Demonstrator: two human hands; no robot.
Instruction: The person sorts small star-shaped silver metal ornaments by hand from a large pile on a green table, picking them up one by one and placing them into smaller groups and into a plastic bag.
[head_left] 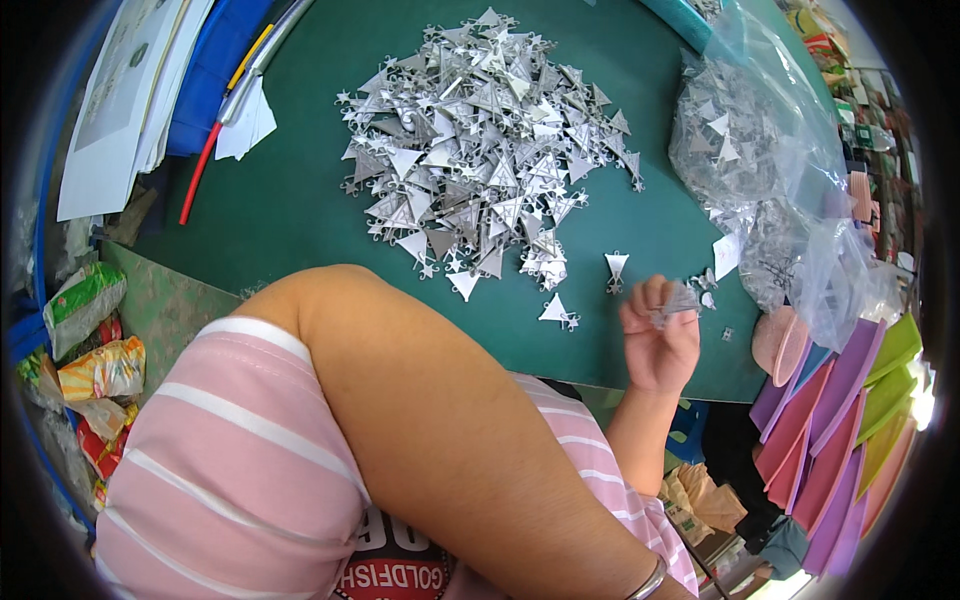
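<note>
The right hand is raised over the near edge of the green counter, its fingers curled and pinching a small grey piece near the thumb. The piece is blurred, so I cannot tell which way its long axis runs, nor whether there is more than one. The left hand is out of view, so I cannot tell whether it is spread or closed; the left forearm crosses in front of the body, bent at the elbow, with a bangle at its wrist.

The right hand is the nearer one to the metal. A loose silvery piece lies just beyond it and slightly left, long axis pointing away from the person, with its wide end far and its curled end near. A second loose triangle lies farther left of that hand, its curls turned toward the hand. The large heap of silvery triangular pieces spreads beyond and to the left, apart from the fingers. A clear plastic bag filled with similar pieces sits beyond the right hand and to its right.
</note>
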